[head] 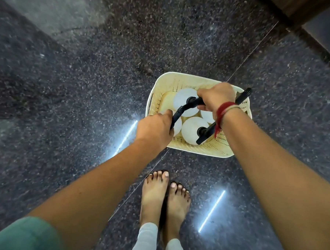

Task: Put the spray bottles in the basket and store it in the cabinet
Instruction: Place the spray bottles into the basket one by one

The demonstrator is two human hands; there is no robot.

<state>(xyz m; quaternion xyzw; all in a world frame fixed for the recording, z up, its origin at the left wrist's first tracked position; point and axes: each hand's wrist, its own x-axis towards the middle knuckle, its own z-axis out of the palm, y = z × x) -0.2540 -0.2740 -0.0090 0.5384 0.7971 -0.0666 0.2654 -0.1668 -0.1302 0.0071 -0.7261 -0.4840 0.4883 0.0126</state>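
A cream perforated basket sits on the dark speckled floor in front of my feet. Several white spray bottles with black trigger heads stand inside it. One bottle is at the near side, its long black nozzle pointing right. My left hand is over the basket's left rim, closed on the black head of a bottle there. My right hand, with a red thread at the wrist, is closed on the black head of the far middle bottle. The hands hide parts of both bottles.
The base of a wooden cabinet runs along the top right corner. My bare feet stand just behind the basket. The polished granite floor reflects two ceiling strip lights.
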